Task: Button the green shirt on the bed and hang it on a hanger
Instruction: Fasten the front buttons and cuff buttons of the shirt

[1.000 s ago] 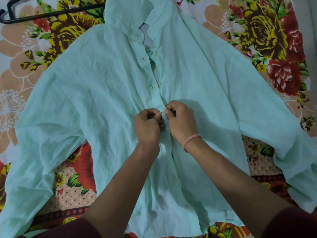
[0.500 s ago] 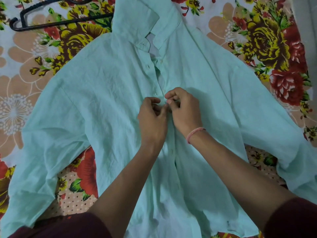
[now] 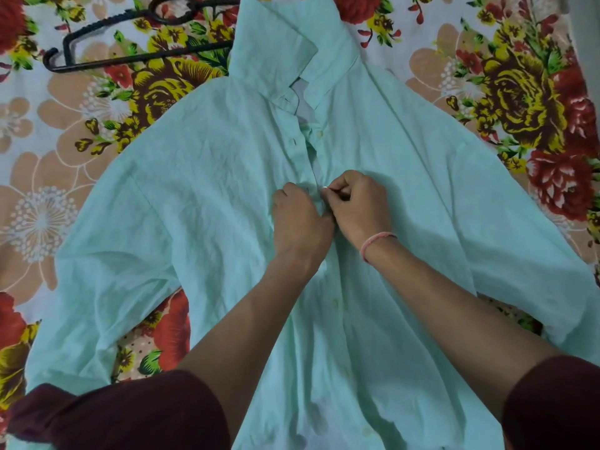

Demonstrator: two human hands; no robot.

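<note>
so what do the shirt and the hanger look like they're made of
The shirt looks like thin woven cotton or a cotton blend: matte, finely wrinkled all over, lying limp. The hanger looks like black plastic, with a thick moulded bar and a ridged top edge; coated metal can't be ruled out.

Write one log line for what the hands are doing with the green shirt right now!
step: buttoning | both hands: left hand and right hand pinch green shirt placket mid-chest | collar end: open | hanger: on bed, unused

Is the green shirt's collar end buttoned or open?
Open: the green shirt gapes below its collar, one button unfastened.
</note>
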